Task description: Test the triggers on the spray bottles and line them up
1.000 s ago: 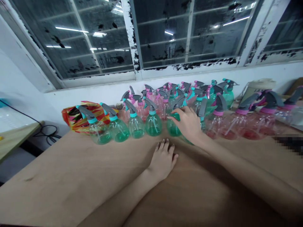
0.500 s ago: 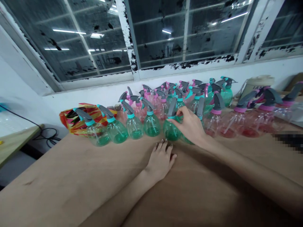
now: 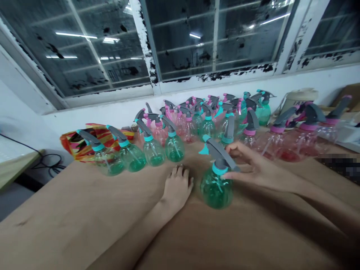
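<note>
My right hand (image 3: 249, 165) grips a green spray bottle (image 3: 216, 189) by its neck, thumb and fingers around the turquoise collar. Its grey and turquoise spray head points to the left, and a little green liquid shows inside. The bottle is out in front of the row, slightly tilted; whether its base touches the table cannot be made out. Flat on the wooden table (image 3: 112, 221) lies my left hand (image 3: 177, 186), fingers stretched out, holding nothing. Just beyond it stands another green spray bottle (image 3: 174, 148) in the front row.
Several green bottles (image 3: 132, 156) line the front left, with pink-collared ones (image 3: 272, 144) on the right and more crowded behind. A red and yellow plastic bag (image 3: 81, 146) lies at the left. A pale bucket (image 3: 299, 99) stands at the back right, below the window (image 3: 182, 41).
My right hand has lifted the green spray bottle out of the front row and drawn it nearer to me. My left hand remains flat on the table; the view has shifted slightly.
</note>
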`<control>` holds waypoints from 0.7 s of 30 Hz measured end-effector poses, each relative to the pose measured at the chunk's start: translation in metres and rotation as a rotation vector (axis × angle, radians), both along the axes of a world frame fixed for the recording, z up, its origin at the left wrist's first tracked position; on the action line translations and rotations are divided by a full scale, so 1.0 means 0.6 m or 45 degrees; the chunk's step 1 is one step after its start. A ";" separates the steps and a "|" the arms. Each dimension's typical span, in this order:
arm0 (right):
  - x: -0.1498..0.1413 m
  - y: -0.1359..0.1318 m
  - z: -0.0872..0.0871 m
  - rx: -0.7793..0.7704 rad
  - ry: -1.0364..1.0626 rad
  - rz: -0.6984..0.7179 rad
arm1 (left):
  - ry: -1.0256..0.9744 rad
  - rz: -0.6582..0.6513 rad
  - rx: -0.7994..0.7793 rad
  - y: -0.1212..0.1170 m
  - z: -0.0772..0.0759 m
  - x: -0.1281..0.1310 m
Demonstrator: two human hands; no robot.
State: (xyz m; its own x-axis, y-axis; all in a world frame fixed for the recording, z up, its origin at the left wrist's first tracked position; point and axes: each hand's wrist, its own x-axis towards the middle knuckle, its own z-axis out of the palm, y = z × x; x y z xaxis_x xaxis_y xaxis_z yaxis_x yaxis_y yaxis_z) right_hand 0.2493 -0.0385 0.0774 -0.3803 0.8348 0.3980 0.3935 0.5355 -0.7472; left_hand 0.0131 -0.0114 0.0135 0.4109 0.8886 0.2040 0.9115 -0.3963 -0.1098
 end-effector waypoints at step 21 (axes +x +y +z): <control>-0.043 0.004 -0.018 -0.123 0.249 -0.053 | -0.127 -0.196 -0.001 0.007 -0.015 -0.003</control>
State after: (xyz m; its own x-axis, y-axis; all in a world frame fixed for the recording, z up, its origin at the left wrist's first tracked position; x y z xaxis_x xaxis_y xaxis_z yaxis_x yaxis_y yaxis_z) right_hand 0.2237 -0.0360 0.0667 -0.2680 0.8861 0.3781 0.2566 0.4439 -0.8585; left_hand 0.0110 -0.0073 0.0045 0.5199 0.8168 0.2500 0.8464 -0.5321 -0.0213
